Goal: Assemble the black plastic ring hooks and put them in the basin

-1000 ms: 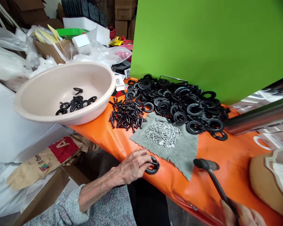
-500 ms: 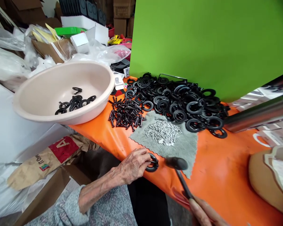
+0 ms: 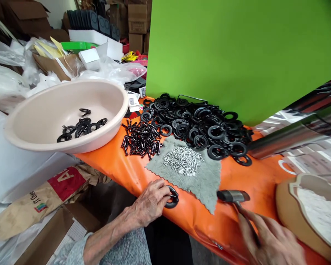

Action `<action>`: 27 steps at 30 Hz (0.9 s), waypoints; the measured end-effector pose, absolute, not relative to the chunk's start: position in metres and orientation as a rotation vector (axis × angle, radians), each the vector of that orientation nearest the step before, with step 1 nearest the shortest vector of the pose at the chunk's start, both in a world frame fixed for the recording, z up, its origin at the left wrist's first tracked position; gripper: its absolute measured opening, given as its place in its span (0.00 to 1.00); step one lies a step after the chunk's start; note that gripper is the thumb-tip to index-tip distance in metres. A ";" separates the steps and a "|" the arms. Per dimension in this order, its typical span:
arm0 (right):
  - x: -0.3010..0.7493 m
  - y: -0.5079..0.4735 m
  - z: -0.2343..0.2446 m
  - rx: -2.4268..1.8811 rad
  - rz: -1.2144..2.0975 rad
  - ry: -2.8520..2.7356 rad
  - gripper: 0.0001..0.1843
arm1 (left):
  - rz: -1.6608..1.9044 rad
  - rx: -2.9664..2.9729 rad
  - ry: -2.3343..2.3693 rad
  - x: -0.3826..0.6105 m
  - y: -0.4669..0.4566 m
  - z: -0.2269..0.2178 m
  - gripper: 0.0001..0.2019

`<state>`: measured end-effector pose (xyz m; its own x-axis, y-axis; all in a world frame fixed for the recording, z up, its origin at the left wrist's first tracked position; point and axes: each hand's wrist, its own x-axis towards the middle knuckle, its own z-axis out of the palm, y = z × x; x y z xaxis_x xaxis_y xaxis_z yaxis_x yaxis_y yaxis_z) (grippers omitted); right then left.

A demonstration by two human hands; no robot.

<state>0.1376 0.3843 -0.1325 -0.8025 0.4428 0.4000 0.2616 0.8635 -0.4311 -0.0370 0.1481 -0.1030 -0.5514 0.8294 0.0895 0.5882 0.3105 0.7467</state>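
My left hand (image 3: 153,200) is closed on a black ring (image 3: 173,202) at the near edge of the orange table, with the fingertips on its left side. My right hand (image 3: 274,235), slightly blurred, is around the handle of a hammer (image 3: 234,196) at the right. The hammer's head is low over the table, right of a grey cloth (image 3: 206,187). On that cloth lies a heap of small silver rivet-like pins (image 3: 183,160). Beside it are a pile of short black rod-like parts (image 3: 143,138) and a large pile of black rings (image 3: 198,121).
A pale basin (image 3: 71,147) at the left holds several black ring pieces. A green panel (image 3: 237,55) stands behind the piles. To the right are a shiny metal tube (image 3: 281,138) and a tan container (image 3: 289,213) with white contents. A cardboard box (image 3: 52,235) sits below left.
My right hand has moved the hammer right, away from the black ring. The left hand stays on the ring. The whole view has shifted slightly.
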 end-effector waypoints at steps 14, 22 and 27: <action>0.014 0.344 -0.148 -0.288 0.577 -2.516 0.10 | 1.434 0.667 2.098 -0.038 0.142 -0.075 0.05; 0.020 0.344 -0.136 -0.367 0.713 -2.514 0.07 | 1.598 0.394 1.770 -0.039 0.142 -0.070 0.04; 0.042 0.332 -0.107 -0.373 1.001 -2.520 0.11 | 1.611 0.406 1.778 -0.040 0.141 -0.073 0.04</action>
<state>0.0418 0.3322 -0.1069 -0.8835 0.3847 0.2671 0.0967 0.7078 -0.6997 -0.0397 0.1410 -0.0727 -0.7107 0.6450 -0.2807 -0.2160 0.1797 0.9597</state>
